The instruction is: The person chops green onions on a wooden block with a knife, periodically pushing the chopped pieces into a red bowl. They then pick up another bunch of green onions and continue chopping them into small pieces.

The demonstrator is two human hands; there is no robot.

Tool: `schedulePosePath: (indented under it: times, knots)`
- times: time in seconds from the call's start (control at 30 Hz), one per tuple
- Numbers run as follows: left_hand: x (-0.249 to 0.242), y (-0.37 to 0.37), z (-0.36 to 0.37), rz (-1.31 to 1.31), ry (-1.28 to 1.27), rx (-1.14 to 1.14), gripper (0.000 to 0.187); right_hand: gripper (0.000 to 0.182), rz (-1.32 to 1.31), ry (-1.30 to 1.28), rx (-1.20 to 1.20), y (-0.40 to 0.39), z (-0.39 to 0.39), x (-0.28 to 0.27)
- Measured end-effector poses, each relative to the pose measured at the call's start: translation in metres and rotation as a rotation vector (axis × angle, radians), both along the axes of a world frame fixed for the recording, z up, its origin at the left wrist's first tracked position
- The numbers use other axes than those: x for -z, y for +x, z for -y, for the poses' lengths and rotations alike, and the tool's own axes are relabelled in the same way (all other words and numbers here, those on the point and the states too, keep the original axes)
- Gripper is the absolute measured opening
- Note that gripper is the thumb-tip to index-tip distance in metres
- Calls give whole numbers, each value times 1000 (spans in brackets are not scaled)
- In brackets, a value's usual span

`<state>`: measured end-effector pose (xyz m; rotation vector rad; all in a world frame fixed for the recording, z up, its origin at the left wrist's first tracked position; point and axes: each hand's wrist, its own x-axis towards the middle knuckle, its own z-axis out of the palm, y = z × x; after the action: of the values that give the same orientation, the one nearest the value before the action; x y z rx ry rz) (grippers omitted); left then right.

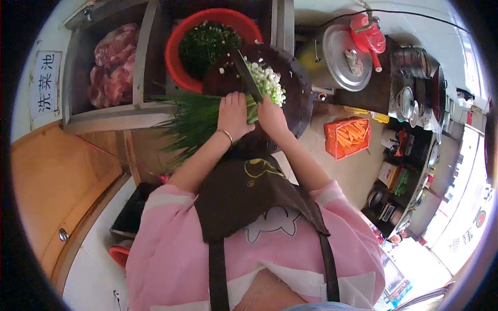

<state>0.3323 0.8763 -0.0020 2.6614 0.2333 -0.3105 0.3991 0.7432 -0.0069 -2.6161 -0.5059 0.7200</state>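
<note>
A bundle of long green onions [189, 122] lies across a dark round chopping board [298, 98]. My left hand [234, 115] presses on the bundle, its fingers together around the stalks. In my right hand [272, 116] is the handle of a knife [248, 76], whose dark blade points away from me over the board. To the right of the blade lies a heap of chopped white and pale green onion [267, 82]. A red basin [174, 65] holding chopped greens [205, 46] stands behind the board at the left.
Raw meat [115, 65] lies in the sink [98, 118] at the far left. Right of the board stands a large lidded pot [346, 57]. An orange crate [332, 147] of carrots is on the floor, near shelves with pans and boxes [388, 173].
</note>
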Motion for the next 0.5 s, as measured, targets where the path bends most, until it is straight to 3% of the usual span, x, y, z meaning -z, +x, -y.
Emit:
schedulePosePath:
  times: [0.1, 0.23, 0.43, 0.47, 0.5]
  knots:
    - [1, -2, 0, 23, 68, -8, 100, 25, 80, 57, 19, 2, 12, -12]
    - [-9, -6, -6, 60, 146, 33, 111, 23, -8, 80, 35, -10, 42, -35]
    - [-19, 6, -42, -4, -6, -42, 113, 21, -15, 79, 30, -19, 44, -44]
    - [-21, 4, -45, 61, 25, -57, 84, 21, -8, 84, 53, -19, 43, -45]
    - [-17, 6, -48, 58, 28, -59, 84, 21, -10, 87, 52, -17, 43, -47]
